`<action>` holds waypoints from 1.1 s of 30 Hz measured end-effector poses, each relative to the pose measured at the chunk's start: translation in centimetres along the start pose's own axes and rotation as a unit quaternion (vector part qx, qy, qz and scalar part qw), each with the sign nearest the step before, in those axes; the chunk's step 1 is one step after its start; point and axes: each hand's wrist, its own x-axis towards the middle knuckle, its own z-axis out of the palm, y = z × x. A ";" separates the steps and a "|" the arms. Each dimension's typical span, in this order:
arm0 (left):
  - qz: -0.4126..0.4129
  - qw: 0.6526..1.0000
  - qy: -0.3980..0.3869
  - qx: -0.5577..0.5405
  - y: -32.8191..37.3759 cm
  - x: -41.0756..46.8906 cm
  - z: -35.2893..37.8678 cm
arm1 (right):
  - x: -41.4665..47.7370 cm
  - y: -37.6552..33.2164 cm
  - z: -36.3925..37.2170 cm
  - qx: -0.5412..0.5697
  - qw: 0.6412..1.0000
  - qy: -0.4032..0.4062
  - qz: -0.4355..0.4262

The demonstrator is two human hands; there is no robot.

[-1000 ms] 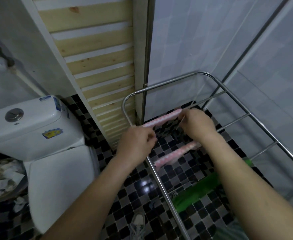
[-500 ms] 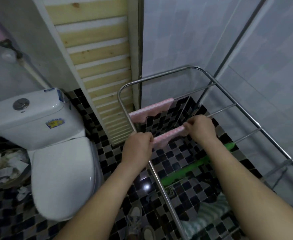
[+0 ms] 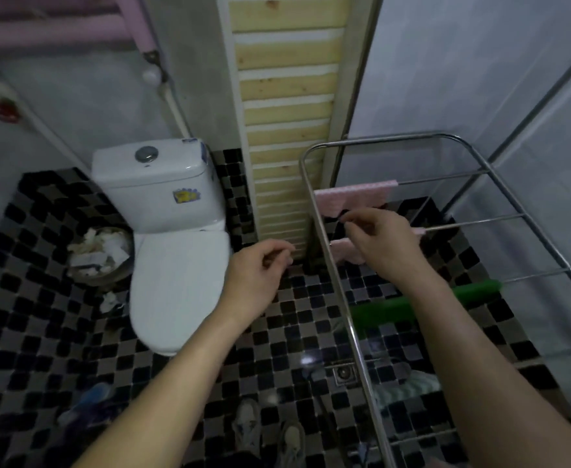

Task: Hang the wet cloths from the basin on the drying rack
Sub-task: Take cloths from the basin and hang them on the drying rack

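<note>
Rack: silver metal-tube drying rack [image 3: 322, 231] is standing at right, its near end cut off by the frame.
Cloths: one pink cloth [image 3: 355, 194] is hanging on the far rail; a second pink cloth [image 3: 346, 253] is half hidden behind the right hand.
Left hand [image 3: 257, 278]: hovering left of the rack, fingers loosely curled, empty.
Right hand [image 3: 382, 244]: hovering over the second rail, thumb and forefinger nearly pinched; whether it is gripping cloth, cannot tell.
Basin: not identifiable.

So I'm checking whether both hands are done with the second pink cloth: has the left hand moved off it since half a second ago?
Yes. The left hand has come away leftward from the steel drying rack's side rail.
</note>
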 end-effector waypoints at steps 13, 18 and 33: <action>-0.081 0.983 0.167 -0.010 -6.2 -13.3 -14.2 | -7.6 -14.6 14.5 0.072 0.962 -0.229 -0.129; -0.140 0.958 0.249 0.027 -11.9 -23.0 -21.5 | -14.8 -21.2 23.4 0.092 0.910 -0.378 -0.144; -0.459 0.828 0.322 0.026 -29.8 -49.1 -30.0 | -35.1 -26.3 47.2 -0.008 0.765 -0.636 -0.100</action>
